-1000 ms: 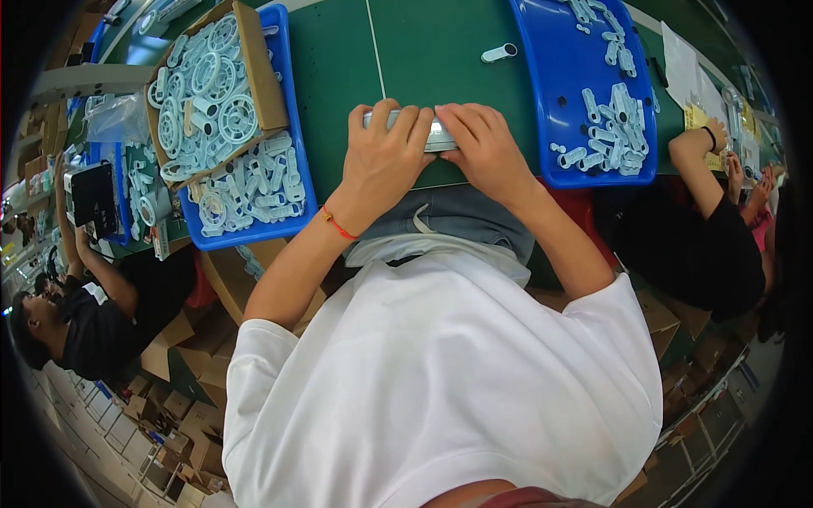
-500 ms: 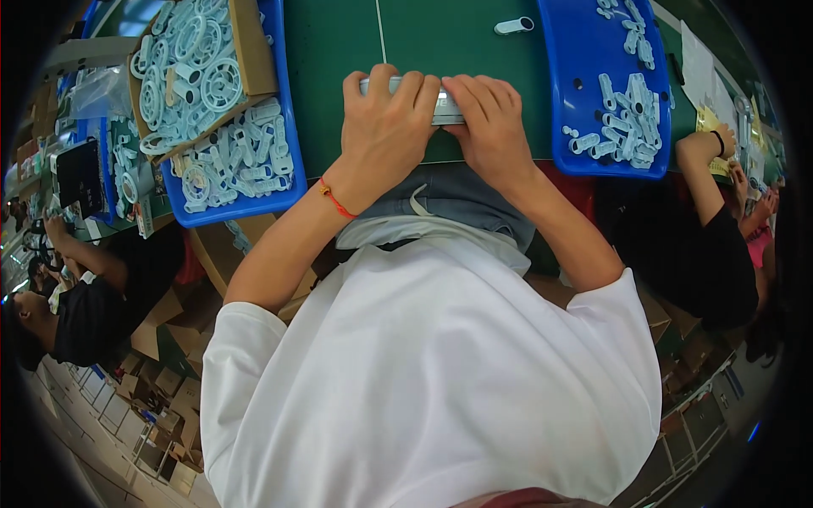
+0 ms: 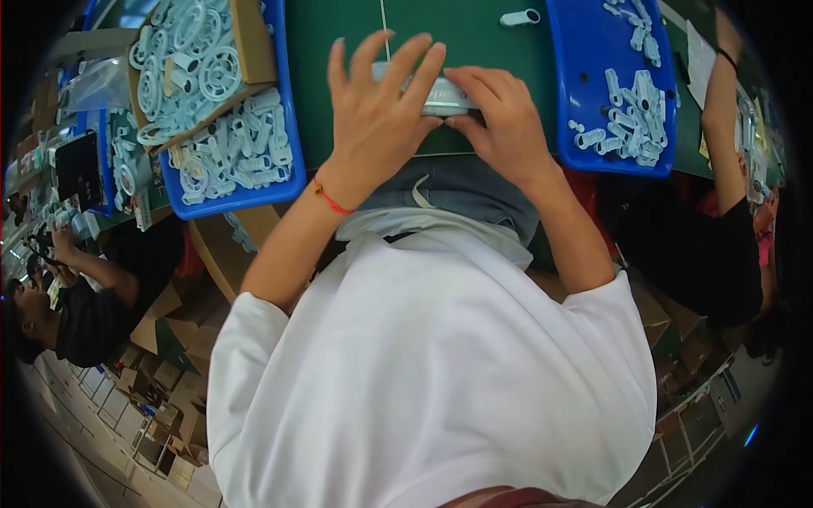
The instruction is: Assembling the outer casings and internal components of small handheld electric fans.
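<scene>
A white, rounded plastic housing sits at the front of the green table, partly hidden by my fingers. My right hand holds its right end, fingers on the far side and thumb on the near side. Over its left part, my left hand is open with the fingers spread and raised; whether the thumb touches the housing I cannot tell. From behind the left fingers a thin white cord or line runs away across the table. A small white oblong part with a dark end lies farther off to the right.
At left, a blue tray holds many pale plastic parts, with a cardboard box of ring-shaped parts resting over it. Another blue tray with small pale parts stands at right. Co-workers sit on both sides; one arm reaches forward at right.
My left hand has opened and lifted its fingers off the housing. My right hand keeps its hold, shifted slightly right and nearer. The right-hand co-worker's arm has stretched forward.
</scene>
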Available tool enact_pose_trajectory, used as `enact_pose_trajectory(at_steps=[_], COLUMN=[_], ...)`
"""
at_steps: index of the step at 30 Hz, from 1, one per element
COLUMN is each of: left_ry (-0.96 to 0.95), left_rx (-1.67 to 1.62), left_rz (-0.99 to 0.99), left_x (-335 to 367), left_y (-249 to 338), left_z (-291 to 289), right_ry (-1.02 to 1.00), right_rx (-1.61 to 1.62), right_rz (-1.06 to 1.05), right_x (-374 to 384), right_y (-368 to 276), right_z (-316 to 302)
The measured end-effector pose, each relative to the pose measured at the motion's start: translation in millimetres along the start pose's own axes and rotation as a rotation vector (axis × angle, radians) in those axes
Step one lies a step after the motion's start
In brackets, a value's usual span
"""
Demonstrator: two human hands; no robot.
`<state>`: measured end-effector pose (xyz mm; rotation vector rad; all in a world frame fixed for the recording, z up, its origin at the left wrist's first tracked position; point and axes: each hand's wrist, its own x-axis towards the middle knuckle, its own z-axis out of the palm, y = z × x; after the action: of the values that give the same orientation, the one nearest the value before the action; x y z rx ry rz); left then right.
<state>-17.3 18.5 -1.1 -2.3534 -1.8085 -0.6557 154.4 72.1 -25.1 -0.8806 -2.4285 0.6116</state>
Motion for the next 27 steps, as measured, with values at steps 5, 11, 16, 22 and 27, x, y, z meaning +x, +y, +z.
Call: enact_pose_trajectory(at_steps=[5,11,16,22,27], left_ry=[0.370,0.039,0.010,-0.041,0.123], left_rx=[-1.453,-1.898,-2.184,-2.066,-1.322], left_rz=[-0.691,-0.681,-0.764,-0.723,-0.737], left_x=[-13.4,-19.0,-7.6,9.5,60.5], left_y=[21.1,36.7,31.6,13.9,-4.1], left_z=[-12.3,7.5,-5.1,5.1,13.8], right_ry=[0.054,0.085,0.120,-0.115,0.070], right_rx=[0.573,0.782,0.200,-0.549,-0.382], right_rz=[0.378,0.402,0.165,0.708,0.519], right_x=[-7.8,-12.8,1.6,-2.2,0.8], right_y=[-37.3,-52.7,-19.2,98.1,81.0], right_z=[-24.1,-22.7,-62.7,-105.5,-103.2])
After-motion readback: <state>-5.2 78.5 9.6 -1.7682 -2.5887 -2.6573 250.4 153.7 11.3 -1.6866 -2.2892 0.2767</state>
